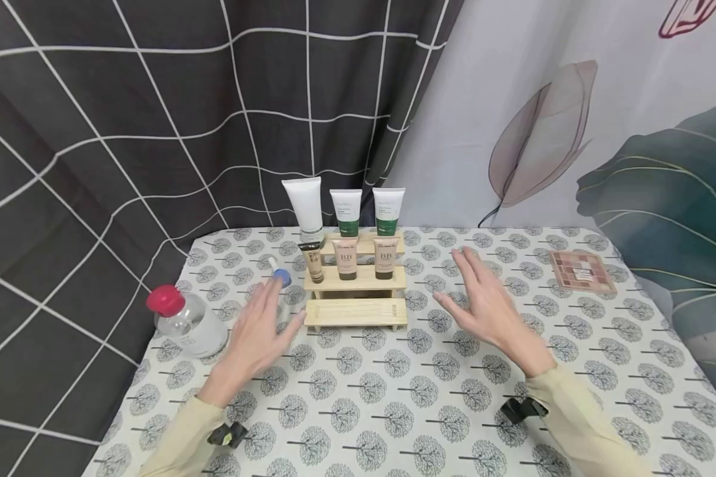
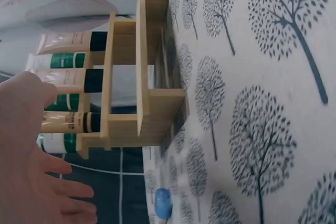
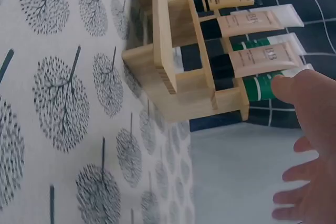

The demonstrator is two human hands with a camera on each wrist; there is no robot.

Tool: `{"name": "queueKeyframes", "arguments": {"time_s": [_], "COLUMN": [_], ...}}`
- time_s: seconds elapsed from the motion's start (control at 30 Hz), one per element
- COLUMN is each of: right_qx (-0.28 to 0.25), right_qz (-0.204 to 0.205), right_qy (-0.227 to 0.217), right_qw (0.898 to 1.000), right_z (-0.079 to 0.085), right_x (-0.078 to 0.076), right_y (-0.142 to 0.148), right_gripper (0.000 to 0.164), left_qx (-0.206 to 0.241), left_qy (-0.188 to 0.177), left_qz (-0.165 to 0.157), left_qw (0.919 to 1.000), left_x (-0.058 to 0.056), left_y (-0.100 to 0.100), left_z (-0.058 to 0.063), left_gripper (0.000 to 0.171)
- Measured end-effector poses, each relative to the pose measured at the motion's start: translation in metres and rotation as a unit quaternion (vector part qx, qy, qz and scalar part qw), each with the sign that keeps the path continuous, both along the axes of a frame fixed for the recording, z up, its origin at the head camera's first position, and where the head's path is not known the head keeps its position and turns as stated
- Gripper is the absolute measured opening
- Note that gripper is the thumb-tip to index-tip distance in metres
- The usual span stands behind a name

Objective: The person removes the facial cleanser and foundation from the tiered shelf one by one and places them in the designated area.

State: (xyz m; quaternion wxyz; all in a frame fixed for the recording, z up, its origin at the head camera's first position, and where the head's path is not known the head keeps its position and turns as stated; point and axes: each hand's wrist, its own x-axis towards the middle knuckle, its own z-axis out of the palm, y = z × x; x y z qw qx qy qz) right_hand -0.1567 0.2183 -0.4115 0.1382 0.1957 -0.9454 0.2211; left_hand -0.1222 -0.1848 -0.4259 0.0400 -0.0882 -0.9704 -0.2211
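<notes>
A three-step wooden stand [image 1: 358, 311] is in the middle of the table. On its top step stand a white tube [image 1: 304, 204] and two white-and-green tubes [image 1: 346, 211]. The middle step carries two pink BB cream tubes [image 1: 346, 258] and a smaller gold tube with a black end [image 1: 312, 262]; the front step is bare. My left hand [image 1: 256, 334], fingers extended and holding nothing, hovers left of the stand, near a small blue-and-white item [image 1: 282, 276]. To the right of the stand, my right hand [image 1: 483, 305] is in the air, fingers straight and grasping nothing.
A clear bottle with a red cap [image 1: 187, 321] stands at the table's left edge. On the right lies a pinkish makeup palette [image 1: 583, 271]. Behind the table hang a dark grid curtain [image 1: 203, 99] and a pale leaf-patterned curtain [image 1: 453, 132].
</notes>
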Motion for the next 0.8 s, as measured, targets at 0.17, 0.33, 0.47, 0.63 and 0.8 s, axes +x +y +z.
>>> {"name": "queueKeyframes", "arguments": {"time_s": [0.17, 0.33, 0.47, 0.63, 0.8], "right_qx": [-0.064, -0.14, -0.203, -0.263, -0.299], "right_qz": [0.027, 0.052, 0.063, 0.071, 0.073], "right_qy": [0.008, 0.027, 0.022, -0.007, -0.018], "right_qw": [0.998, 0.988, 0.977, 0.962, 0.951], "right_z": [-0.011, -0.017, -0.021, -0.024, -0.026], "right_x": [-0.01, -0.023, -0.032, -0.042, -0.046], "right_y": [-0.008, -0.026, -0.043, -0.063, -0.08], "right_gripper": [0.084, 0.076, 0.066, 0.059, 0.05], "left_qx": [0.042, 0.092, 0.128, 0.183, 0.249], "left_qy": [-0.017, -0.052, -0.062, -0.079, -0.126], "left_qz": [0.005, 0.009, 0.01, 0.018, 0.037], "left_qw": [0.9989, 0.9944, 0.9897, 0.9798, 0.9595], "left_x": [-0.006, -0.013, -0.019, -0.025, -0.03], "left_y": [0.006, 0.014, 0.016, 0.017, 0.024], "left_z": [-0.009, -0.017, -0.023, -0.03, -0.038], "left_gripper": [0.08, 0.072, 0.068, 0.064, 0.059]}}
